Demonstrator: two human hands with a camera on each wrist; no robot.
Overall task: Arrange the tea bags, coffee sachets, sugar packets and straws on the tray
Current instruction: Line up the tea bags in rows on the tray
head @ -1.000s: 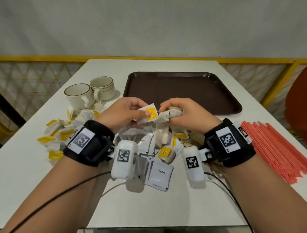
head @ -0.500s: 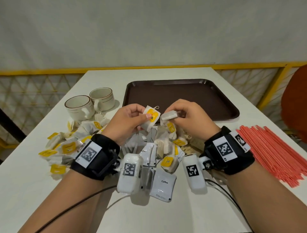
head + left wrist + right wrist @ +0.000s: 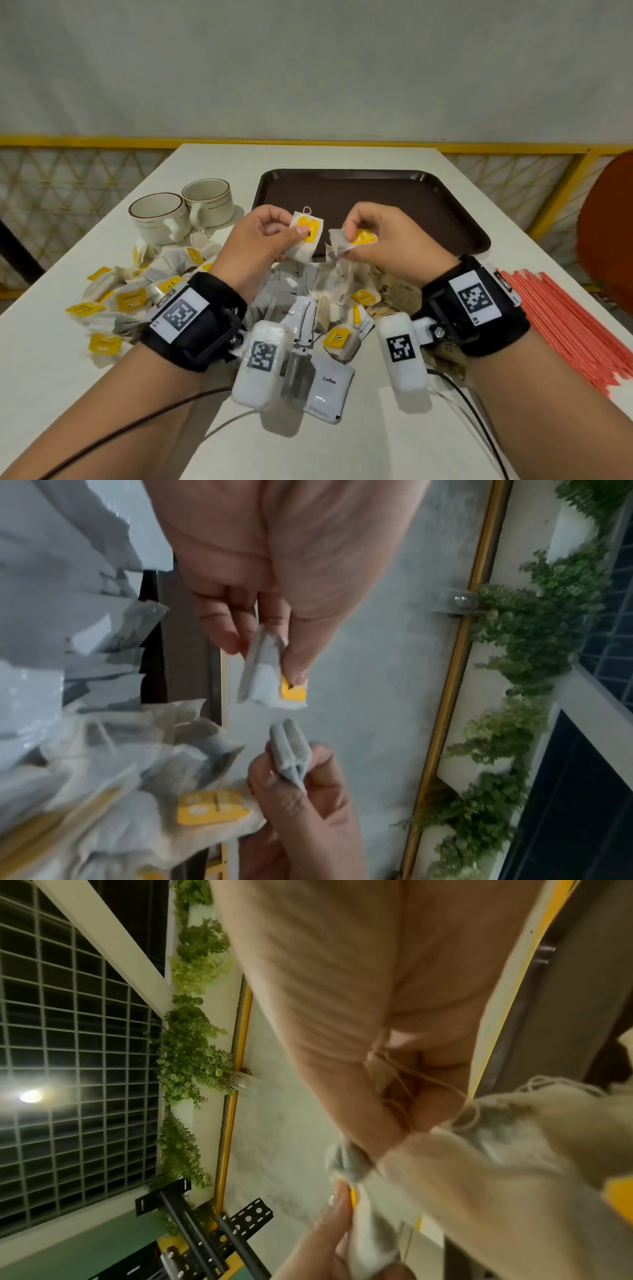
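Above the near rim of the brown tray (image 3: 442,219), my left hand (image 3: 294,231) pinches a white tea bag (image 3: 303,240) with a yellow tag between thumb and fingers. Just to its right, my right hand (image 3: 350,233) pinches a second tea bag (image 3: 342,244), crumpled, with its yellow tag showing. A small gap parts the two bags. The left wrist view shows both pinches: the left hand's tea bag (image 3: 263,677) above, the right hand's tea bag (image 3: 291,753) below. Under my hands lies a heap of tea bags (image 3: 133,298), white coffee sachets (image 3: 329,387) and brown sugar packets (image 3: 397,298). Orange straws (image 3: 568,329) lie at the right.
Two cream cups (image 3: 161,216) stand left of the tray, at the back of the tea bag heap. The tray holds nothing. A yellow railing (image 3: 513,149) runs behind the white table (image 3: 68,394), and a red chair back (image 3: 609,233) stands at the far right.
My hands have risen off the heap and drawn slightly apart, so the two tea bags that touched are now separate. The view has tilted up.
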